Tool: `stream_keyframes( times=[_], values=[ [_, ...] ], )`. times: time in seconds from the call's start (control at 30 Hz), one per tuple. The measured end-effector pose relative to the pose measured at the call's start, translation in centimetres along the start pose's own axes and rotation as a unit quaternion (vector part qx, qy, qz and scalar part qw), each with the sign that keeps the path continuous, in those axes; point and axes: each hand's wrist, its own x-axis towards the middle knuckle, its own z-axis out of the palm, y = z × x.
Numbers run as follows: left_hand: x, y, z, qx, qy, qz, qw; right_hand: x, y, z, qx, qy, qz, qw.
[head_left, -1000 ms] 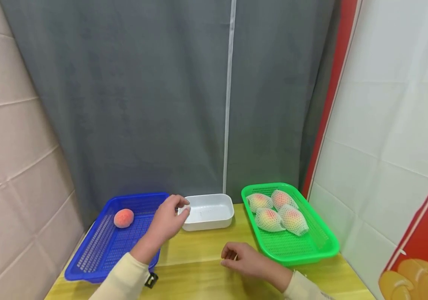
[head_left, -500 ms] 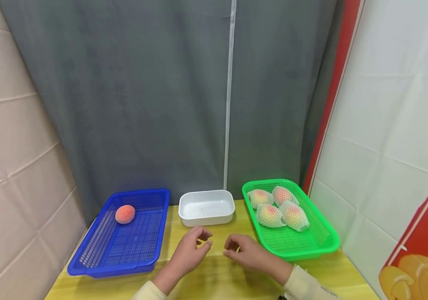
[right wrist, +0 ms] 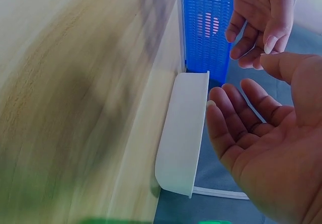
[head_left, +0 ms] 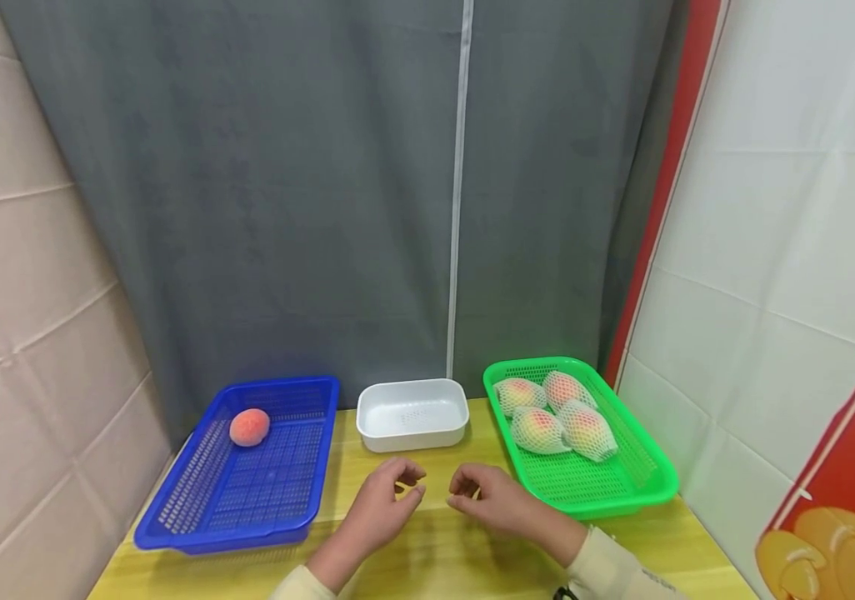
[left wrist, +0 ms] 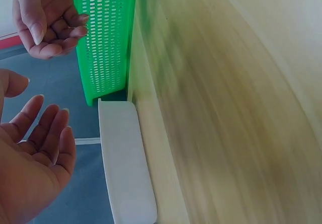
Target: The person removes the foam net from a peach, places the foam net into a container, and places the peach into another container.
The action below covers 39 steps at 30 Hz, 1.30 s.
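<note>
While a grey curtain (head_left: pixel 307 208) spans the background, a wood-grained table (head_left: pixel 427 558) carries three containers before it. To the person's left lies a blue basket (head_left: pixel 262 483); to the right, a green basket (head_left: pixel 577 487), set at a slant. Between them, near the curtain, sits a white tray (head_left: pixel 412 440), upright and apart from both baskets. Left hand (head_left: pixel 386 504) and right hand (head_left: pixel 495 500) are raised over the table on the near side of the tray, close together but not touching. Both are found released, fingers loosely bent, palms facing each other. Four net-wrapped fruits (head_left: pixel 540 430) lie grouped in the far part of the green basket. One unwrapped reddish fruit (head_left: pixel 250 427) lies in the blue basket, toward its far left.
</note>
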Motion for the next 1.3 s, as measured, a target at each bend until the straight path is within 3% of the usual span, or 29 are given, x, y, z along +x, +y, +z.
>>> stream_keyframes(
  times=[0.23, 0.43, 0.67, 0.9, 1.13, 1.3],
  values=[
    [1.4, 0.6, 1.0, -0.007, 0.001, 0.022, 0.9997, -0.3, -0.3, -2.2, -0.017, 0.032, -0.001, 0.999],
    [2.6, 1.5, 2.9, -0.026, -0.010, 0.052, 0.9983, -1.5, -0.3, -5.5, -0.014, 0.074, 0.014, 0.997],
    [4.0, 3.3, 5.4, -0.041, -0.032, 0.064, 0.9966, -3.2, 0.7, -8.0, -0.027, 0.107, 0.044, 0.993],
    [5.4, 5.1, 7.1, -0.069, -0.051, 0.057, 0.9947, -4.6, 1.6, -10.0, -0.031, 0.131, 0.055, 0.989],
    [6.5, 6.2, 8.1, -0.067, -0.053, 0.069, 0.9940, -5.1, 1.8, -11.5, -0.027, 0.147, 0.062, 0.987],
    [7.2, 6.4, 9.0, -0.040, -0.060, 0.087, 0.9936, -5.5, 2.0, -12.1, -0.022, 0.147, 0.071, 0.986]
  ],
)
